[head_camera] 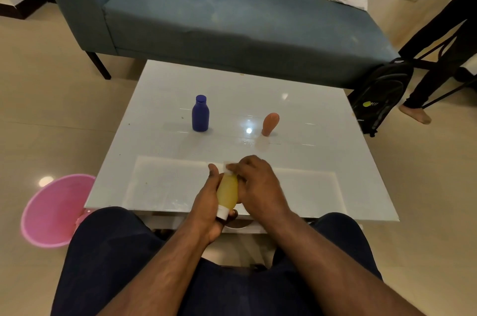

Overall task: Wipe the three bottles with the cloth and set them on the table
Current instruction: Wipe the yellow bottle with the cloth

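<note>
My left hand point(206, 202) grips a yellow bottle point(227, 193) with a white cap, held over the near edge of the white table point(322, 161), cap end toward me. My right hand point(258, 184) presses a small white cloth point(228, 164) against the bottle's far end; most of the cloth is hidden under the fingers. A blue bottle point(200, 113) stands upright at the table's middle left. An orange bottle point(270, 124) stands cap-down at the middle right.
A pink bucket point(54, 212) sits on the floor left of the table. A teal sofa point(219, 16) stands behind the table. A black backpack point(379, 94) and another person's legs point(433, 63) are at the right. My knees are under the table's near edge.
</note>
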